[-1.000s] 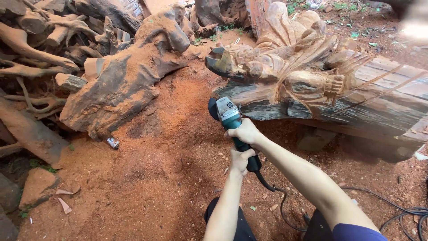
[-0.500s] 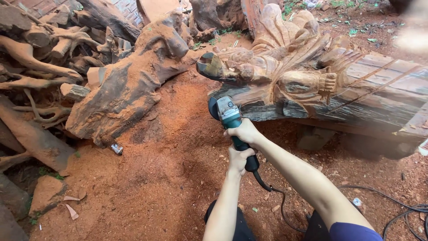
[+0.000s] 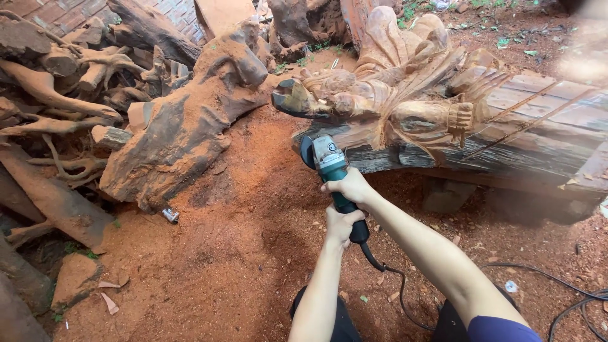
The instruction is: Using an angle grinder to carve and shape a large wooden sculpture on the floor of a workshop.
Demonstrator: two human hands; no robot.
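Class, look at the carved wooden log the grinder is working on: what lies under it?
Under the carved log lies reddish sawdust, with a dark block apparently propping it. The angle grinder, gripped by the right hand and left hand, covers part of the underside; shadow hides the rest.

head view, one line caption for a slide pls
Both hands grip a teal angle grinder at the underside of a carved wooden log, over reddish sawdust.

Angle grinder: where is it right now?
Head view, centre: the angle grinder is gripped by the right hand in front and the left hand behind, its head at the lower edge of the carved wooden sculpture.
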